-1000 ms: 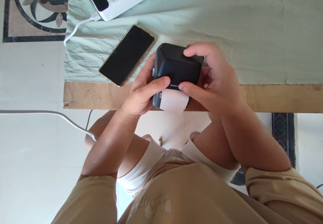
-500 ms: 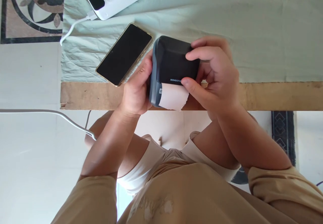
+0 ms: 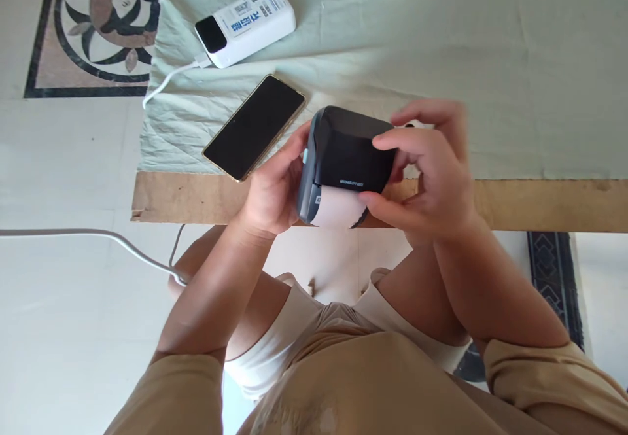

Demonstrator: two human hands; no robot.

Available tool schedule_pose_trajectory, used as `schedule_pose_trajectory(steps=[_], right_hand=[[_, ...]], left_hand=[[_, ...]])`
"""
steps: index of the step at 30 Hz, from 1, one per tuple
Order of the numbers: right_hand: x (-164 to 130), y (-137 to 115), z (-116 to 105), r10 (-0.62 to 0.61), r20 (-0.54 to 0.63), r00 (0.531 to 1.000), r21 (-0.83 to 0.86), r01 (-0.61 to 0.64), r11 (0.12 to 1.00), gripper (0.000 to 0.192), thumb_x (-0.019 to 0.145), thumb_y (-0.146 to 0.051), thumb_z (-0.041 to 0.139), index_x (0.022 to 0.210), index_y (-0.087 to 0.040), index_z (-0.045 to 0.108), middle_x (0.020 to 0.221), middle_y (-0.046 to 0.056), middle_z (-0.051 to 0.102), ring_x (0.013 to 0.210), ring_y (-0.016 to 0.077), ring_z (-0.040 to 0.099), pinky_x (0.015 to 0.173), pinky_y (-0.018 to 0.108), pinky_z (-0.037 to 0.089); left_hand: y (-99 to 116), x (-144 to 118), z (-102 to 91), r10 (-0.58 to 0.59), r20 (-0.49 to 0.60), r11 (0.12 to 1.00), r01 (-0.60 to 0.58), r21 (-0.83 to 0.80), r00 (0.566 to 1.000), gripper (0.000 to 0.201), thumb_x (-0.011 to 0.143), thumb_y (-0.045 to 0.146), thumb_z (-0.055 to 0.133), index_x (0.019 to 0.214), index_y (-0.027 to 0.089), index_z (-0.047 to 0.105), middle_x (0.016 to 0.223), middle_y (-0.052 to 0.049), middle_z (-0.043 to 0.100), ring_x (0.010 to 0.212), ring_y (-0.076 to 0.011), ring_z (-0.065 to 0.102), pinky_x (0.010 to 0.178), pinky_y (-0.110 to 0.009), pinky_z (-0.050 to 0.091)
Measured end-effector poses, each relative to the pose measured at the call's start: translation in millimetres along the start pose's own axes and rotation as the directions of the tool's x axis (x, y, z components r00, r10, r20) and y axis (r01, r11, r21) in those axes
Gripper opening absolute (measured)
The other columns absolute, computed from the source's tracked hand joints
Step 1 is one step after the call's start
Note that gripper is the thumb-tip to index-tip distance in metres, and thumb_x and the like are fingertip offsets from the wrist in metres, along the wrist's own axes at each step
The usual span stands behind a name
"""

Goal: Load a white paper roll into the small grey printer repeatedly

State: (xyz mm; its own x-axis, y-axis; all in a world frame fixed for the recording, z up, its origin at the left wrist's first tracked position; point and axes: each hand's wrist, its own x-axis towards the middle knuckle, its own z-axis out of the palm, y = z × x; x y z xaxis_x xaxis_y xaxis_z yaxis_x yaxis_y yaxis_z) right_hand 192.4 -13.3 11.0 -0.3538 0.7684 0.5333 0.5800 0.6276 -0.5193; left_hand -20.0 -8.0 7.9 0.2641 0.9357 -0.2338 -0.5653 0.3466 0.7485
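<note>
A dark NIIMBOT label printer [image 3: 356, 147] is held over the near edge of the table, with a strip of pale label paper [image 3: 338, 207] sticking out of its front slot. My left hand [image 3: 275, 190] is closed around the printer's left side, the thumb beside a light-blue button. On the other side, my right hand [image 3: 432, 173] is curled about the right edge. Its index fingertip rests on the black lid and its thumb is at the lid's lower corner, by the paper. The undersides of both grips are hidden.
A black-screened phone [image 3: 255, 126] lies just left of the printer on a green cloth [image 3: 490, 75]. Behind it is a white power bank [image 3: 248, 24] with a white cable [image 3: 169, 78] plugged in. A bare wooden edge [image 3: 540, 205] runs along the table front. Another cable [image 3: 112, 233] crosses at the left.
The camera view has shifted, so the table and its items sit lower and slightly right. The printer has turned a little, showing its side button. Both hands stay on it, and the right fingers have shifted slightly.
</note>
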Motion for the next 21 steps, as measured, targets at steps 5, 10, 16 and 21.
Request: schedule_pose_trajectory(steps=[5, 10, 16, 21], right_hand=[[5.2, 0.0, 1.5, -0.04, -0.407, 0.913, 0.07, 0.075, 0.995, 0.009, 0.104, -0.021, 0.065, 0.106, -0.03, 0.064, 0.065, -0.007, 0.044, 0.049, 0.0069, 0.039, 0.049, 0.027, 0.034], [4.3, -1.9, 6.3, 0.156, -0.43, 0.889, 0.341, 0.0, 0.94, 0.009, 0.105, -0.025, 0.065, 0.111, -0.031, 0.069, 0.101, -0.001, 0.077, 0.071, 0.0119, 0.072, 0.047, 0.027, 0.037], [2.2, -9.7, -1.7, 0.063, -0.152, 0.986, -0.09, -0.077, 0.993, 0.014, 0.099, -0.021, 0.067, 0.106, -0.028, 0.077, 0.095, -0.002, 0.086, 0.058, 0.0113, 0.062, 0.057, 0.031, 0.045], [3.5, -15.6, -9.3, 0.082, 0.167, 0.983, -0.33, -0.023, 0.944, 0.023, 0.099, -0.03, 0.063, 0.114, -0.028, 0.08, 0.089, 0.0, 0.084, 0.068, 0.0179, 0.07, 0.057, 0.032, 0.032]], left_hand=[[-2.7, -0.5, -9.2, 0.032, 0.127, 0.991, -0.049, 0.126, 0.991, 0.036, 0.103, 0.047, 0.071, 0.128, 0.022, 0.078, 0.121, -0.008, 0.082, 0.132, -0.0317, 0.077, 0.098, -0.036, 0.066], [-8.9, 4.8, -24.6, 0.069, 0.161, 0.975, -0.101, 0.199, 0.985, 0.04, 0.1, 0.049, 0.074, 0.132, 0.026, 0.079, 0.111, -0.007, 0.083, 0.101, -0.0272, 0.08, 0.075, -0.033, 0.06], [-7.5, 3.1, -26.0, 0.108, 0.284, 0.909, -0.21, 0.359, 0.953, 0.053, 0.099, 0.057, 0.077, 0.142, 0.026, 0.076, 0.13, -0.008, 0.081, 0.13, -0.0329, 0.074, 0.1, -0.035, 0.063], [-5.8, 4.0, -32.6, 0.079, 0.342, 0.874, -0.23, 0.428, 0.936, 0.053, 0.103, 0.056, 0.071, 0.146, 0.027, 0.075, 0.143, -0.008, 0.078, 0.141, -0.0327, 0.069, 0.116, -0.036, 0.056]])
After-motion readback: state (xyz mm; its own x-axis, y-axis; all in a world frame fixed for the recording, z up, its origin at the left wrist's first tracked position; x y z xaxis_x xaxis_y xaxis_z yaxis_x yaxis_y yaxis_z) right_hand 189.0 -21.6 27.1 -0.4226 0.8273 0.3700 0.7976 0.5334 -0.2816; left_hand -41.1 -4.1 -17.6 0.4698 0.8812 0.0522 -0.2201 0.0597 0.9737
